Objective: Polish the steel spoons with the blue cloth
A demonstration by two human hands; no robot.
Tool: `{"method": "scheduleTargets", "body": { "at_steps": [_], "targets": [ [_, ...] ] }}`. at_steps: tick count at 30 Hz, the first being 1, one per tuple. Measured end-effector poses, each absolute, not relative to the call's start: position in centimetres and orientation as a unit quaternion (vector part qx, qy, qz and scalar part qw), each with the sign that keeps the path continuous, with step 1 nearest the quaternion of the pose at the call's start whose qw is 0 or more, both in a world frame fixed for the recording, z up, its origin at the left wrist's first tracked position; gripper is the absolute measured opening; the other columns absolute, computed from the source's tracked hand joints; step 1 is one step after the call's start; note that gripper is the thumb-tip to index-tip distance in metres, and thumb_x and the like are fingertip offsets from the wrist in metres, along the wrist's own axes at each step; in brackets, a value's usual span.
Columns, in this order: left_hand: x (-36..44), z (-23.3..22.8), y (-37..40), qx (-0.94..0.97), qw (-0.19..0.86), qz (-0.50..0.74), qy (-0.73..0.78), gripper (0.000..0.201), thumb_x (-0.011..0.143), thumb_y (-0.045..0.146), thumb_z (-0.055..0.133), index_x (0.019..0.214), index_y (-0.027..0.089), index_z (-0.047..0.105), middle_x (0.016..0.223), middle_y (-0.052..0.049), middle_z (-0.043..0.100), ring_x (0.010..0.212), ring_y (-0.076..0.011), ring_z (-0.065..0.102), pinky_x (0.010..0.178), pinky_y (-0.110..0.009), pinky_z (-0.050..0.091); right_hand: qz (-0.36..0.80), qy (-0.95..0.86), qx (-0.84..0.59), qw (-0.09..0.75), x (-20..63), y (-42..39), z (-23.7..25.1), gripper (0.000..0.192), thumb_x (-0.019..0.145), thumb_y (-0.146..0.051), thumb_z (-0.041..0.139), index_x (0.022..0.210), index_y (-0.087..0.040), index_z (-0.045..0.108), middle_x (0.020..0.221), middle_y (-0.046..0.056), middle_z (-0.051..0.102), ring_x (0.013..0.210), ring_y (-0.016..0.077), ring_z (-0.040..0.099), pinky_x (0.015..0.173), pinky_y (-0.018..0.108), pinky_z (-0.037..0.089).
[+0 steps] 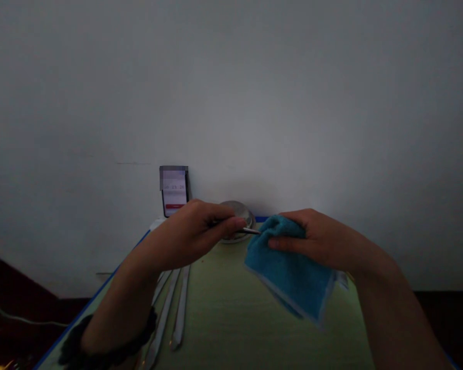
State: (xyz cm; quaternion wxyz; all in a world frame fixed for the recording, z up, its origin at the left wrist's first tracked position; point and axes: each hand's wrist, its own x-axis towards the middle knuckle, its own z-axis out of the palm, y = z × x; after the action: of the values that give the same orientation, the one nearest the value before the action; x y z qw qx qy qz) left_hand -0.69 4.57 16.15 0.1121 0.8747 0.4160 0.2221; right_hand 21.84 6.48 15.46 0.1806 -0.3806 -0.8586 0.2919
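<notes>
My left hand (204, 228) is closed in a pinch around a slim metal utensil (250, 231). Only a short shiny length of it shows between my hands, so its exact kind is hidden. A blue cloth (293, 277) with a pale edge hangs from my right hand (304, 234), whose thumb and fingers press its upper fold together. The utensil's far end meets this fold and disappears there. Both hands are raised above the pale green tabletop (224, 318). Under my left forearm lie three long flat metal pieces (180, 308), resembling table knives, side by side.
A round, shiny metal container (237, 210) stands at the table's back edge, partly behind my left hand. Left of it a phone (175, 192) with a lit timer screen leans against the wall (293, 103). Something small and pale (341, 280) lies by my right wrist.
</notes>
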Motion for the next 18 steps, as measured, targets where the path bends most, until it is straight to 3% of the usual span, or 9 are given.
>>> {"method": "scheduleTargets", "body": {
  "at_steps": [4,8,13,18],
  "targets": [
    [-0.7,16.2,4.6,0.877,0.107,0.224,0.412,0.035,0.087,0.036,0.039,0.071,0.014,0.06,0.055,0.003,0.052,0.05,-0.0068,0.045,0.048,-0.018,0.031,0.352,-0.837,-0.386,0.161,21.8,6.4,15.5,0.033,0.069,-0.047,0.061,0.093,-0.024,0.062,0.081,-0.002,0.067,0.072,0.0157,0.061,0.056,0.022,0.045],
    [-0.9,16.2,4.6,0.876,0.098,0.217,0.42,0.036,0.087,0.036,0.038,0.07,0.014,0.059,0.053,0.004,0.05,0.048,-0.0064,0.044,0.047,-0.018,0.031,0.378,-0.829,-0.378,0.166,22.3,6.4,15.4,0.031,0.073,-0.044,0.057,0.094,-0.022,0.061,0.084,-0.001,0.067,0.073,0.0158,0.061,0.059,0.024,0.046],
    [-0.9,16.2,4.3,0.857,0.068,0.233,0.454,0.037,0.088,0.037,0.036,0.069,0.014,0.058,0.053,0.003,0.049,0.049,-0.0068,0.043,0.047,-0.018,0.031,0.322,-0.822,-0.423,0.206,22.8,6.5,15.4,0.032,0.078,-0.045,0.049,0.089,-0.018,0.062,0.077,0.001,0.066,0.063,0.0144,0.058,0.054,0.024,0.044],
    [-0.1,16.2,3.9,0.837,0.061,0.277,0.468,0.039,0.088,0.037,0.035,0.062,0.013,0.052,0.049,0.005,0.04,0.046,-0.0056,0.038,0.043,-0.017,0.028,0.228,-0.821,-0.425,0.305,22.3,6.3,15.7,0.026,0.08,-0.041,0.049,0.084,-0.019,0.062,0.074,0.0,0.064,0.067,0.0143,0.057,0.058,0.024,0.043]
  ]
}}
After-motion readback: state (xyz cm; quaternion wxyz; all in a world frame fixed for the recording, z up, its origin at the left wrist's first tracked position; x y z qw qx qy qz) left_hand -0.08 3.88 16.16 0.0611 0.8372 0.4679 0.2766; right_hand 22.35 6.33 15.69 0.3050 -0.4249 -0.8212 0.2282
